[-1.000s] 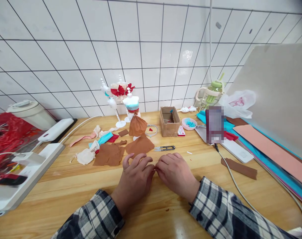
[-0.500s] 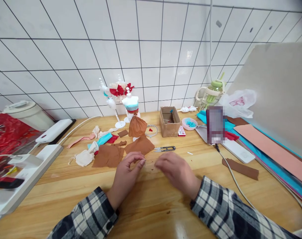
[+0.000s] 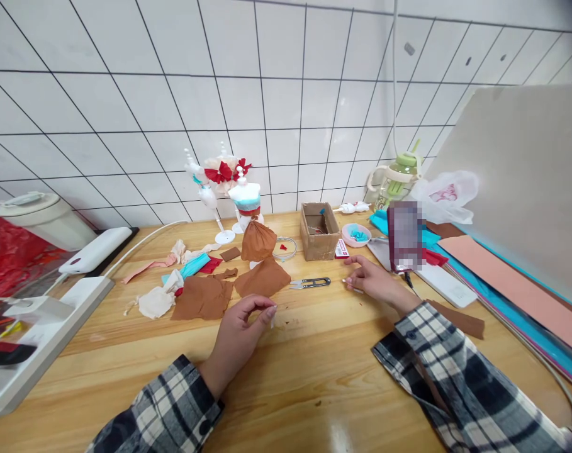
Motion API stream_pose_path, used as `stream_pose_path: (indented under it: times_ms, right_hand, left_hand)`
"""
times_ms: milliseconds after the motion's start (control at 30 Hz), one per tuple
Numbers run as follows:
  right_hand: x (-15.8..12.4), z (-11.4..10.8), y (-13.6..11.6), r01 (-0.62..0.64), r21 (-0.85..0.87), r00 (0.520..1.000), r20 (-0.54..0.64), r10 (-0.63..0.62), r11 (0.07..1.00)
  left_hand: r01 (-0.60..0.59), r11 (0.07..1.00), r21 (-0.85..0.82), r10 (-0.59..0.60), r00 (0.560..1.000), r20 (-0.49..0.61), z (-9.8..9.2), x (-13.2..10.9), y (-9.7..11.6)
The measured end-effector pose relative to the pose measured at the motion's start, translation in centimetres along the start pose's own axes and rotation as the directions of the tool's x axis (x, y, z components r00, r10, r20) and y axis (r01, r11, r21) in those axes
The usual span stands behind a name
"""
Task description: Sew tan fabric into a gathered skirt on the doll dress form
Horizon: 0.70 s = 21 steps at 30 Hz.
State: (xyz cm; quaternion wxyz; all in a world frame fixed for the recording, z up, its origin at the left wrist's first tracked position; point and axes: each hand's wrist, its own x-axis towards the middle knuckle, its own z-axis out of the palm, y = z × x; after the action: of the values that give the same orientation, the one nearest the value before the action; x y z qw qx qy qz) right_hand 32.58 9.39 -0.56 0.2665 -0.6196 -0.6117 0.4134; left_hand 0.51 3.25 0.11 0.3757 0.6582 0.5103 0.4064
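My left hand [image 3: 242, 327] hovers over the wooden table [image 3: 286, 390], its thumb and fingers pinched on a tiny pale bit I cannot make out. My right hand [image 3: 371, 277] reaches to the right of the thread snips [image 3: 310, 283], its fingertips touching a small white piece [image 3: 350, 283] on the table, fingers loosely curled. Brown fabric pieces [image 3: 229, 289] lie just beyond my left hand. A small dress form with a brown skirt [image 3: 256, 238] stands behind them.
A cardboard box [image 3: 319, 230], a pink dish [image 3: 356, 234], a propped phone [image 3: 404, 235] with its cable, and coloured sheets [image 3: 512, 283] lie right. Cloth scraps [image 3: 172, 277], a power strip [image 3: 44, 314] and a red bag [image 3: 7, 251] lie left. A green bottle [image 3: 397, 179] stands by the tiled wall.
My hands have parted. The right hand moved right and away past the snips to the small white piece. The left hand lifted a little, still pinched.
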Motion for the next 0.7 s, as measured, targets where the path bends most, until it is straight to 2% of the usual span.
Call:
stream_pose_path:
  times_ms: [100,233,333,467,533,600,667,700]
  right_hand:
    - [0.3,0.4,-0.5,-0.094,-0.210,0.995,-0.040,0.088,0.973]
    - [0.5,0.9,-1.5,-0.154,-0.565,0.987,-0.124,0.101,0.810]
    - [0.1,0.7,-2.1,-0.175,-0.686,0.984,-0.151,0.097,0.706]
    - [-1.0,0.4,-2.5,-0.214,-0.738,0.970,-0.236,0.053,0.640]
    - [-1.7,0.9,-2.9,-0.139,-0.731,0.957,-0.273,-0.099,0.668]
    - [-2.4,2.1,-3.6,0.083,-0.732,0.897,-0.241,-0.371,0.676]
    - [-3.2,3.7,-4.5,0.372,-0.734,0.757,-0.115,-0.643,0.569]
    - [-3.5,4.5,-4.9,0.483,-0.724,0.682,-0.041,-0.731,0.492]
  left_hand:
    - [-0.026,1.000,-0.010,0.026,0.999,0.025,0.2,-0.2,0.0]
    - [-0.060,0.996,-0.061,0.064,0.996,0.064,0.3,-0.3,0.3]
    - [-0.042,0.990,-0.137,0.057,0.993,0.106,0.3,-0.3,0.4]
    - [0.104,0.909,-0.403,-0.039,0.985,0.166,0.5,-0.2,0.0]
    - [0.190,0.800,-0.569,-0.083,0.974,0.209,0.6,0.0,-0.3]
    - [0.275,0.652,-0.707,-0.111,0.957,0.269,0.6,0.3,-0.5]
    - [0.344,0.500,-0.795,-0.115,0.936,0.332,0.4,0.5,-0.5]
    - [0.367,0.439,-0.820,-0.107,0.928,0.357,0.3,0.6,-0.5]
